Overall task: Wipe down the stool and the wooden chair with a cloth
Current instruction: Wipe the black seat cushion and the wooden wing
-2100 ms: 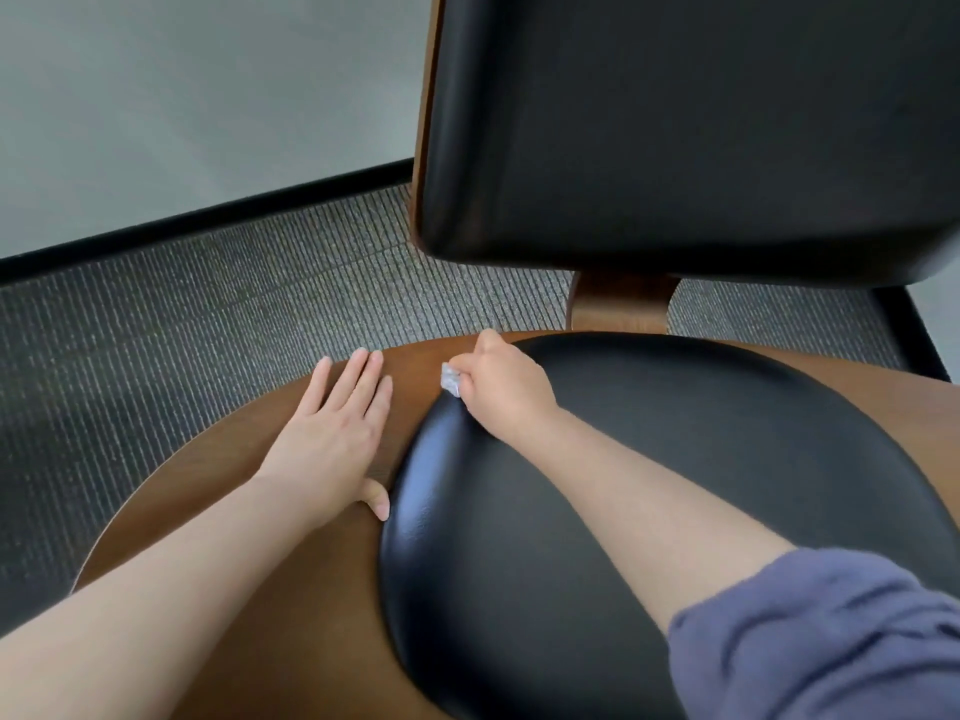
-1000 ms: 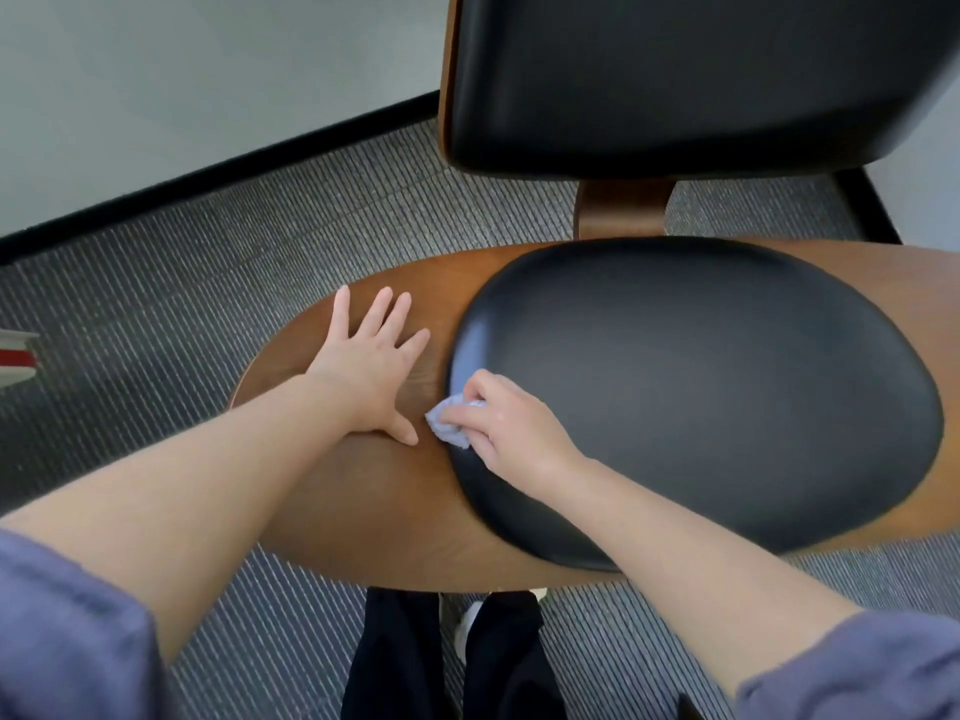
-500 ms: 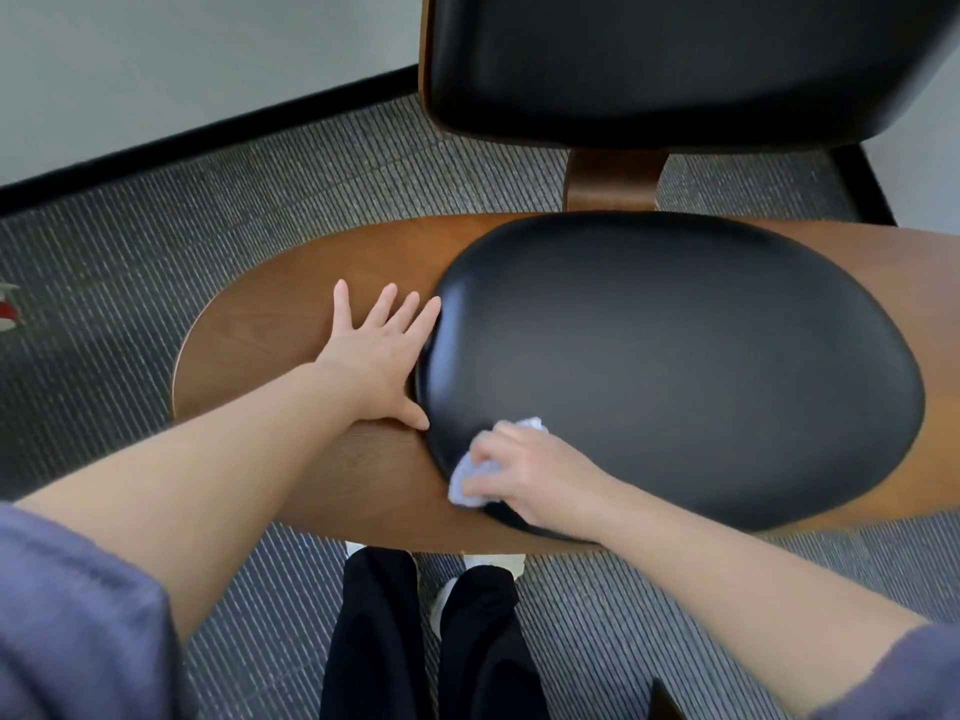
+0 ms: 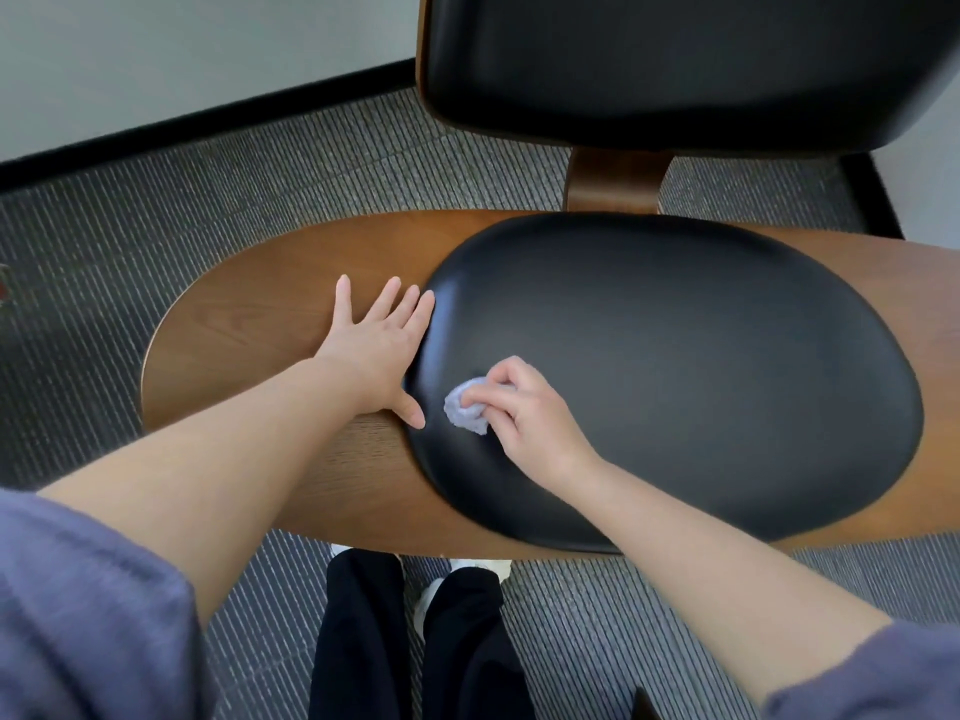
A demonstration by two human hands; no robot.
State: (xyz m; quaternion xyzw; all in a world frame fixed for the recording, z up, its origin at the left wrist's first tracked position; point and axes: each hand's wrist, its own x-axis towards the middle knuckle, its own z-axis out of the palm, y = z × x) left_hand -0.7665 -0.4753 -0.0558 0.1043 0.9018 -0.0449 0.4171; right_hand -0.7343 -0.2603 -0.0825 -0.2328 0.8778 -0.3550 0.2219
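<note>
Closest to us are our dark pants and white shoes on the striped grey carpet. Our purple sleeves are pushed up and both arms are bare.

Our right hand is curled tight around a small, scrunched-up cloth. The cloth pokes out to the left of our fingers and presses on the black seat pad, near its left edge.

Just left of the cloth is our left hand. It lies flat and wide open, holding nothing. The palm rests on the brown wood of the chair, and the thumb and fingertips touch the edge of the pad.

Past our hands is the wood post, then the black back pad. Beyond the carpet is a pale wall.
</note>
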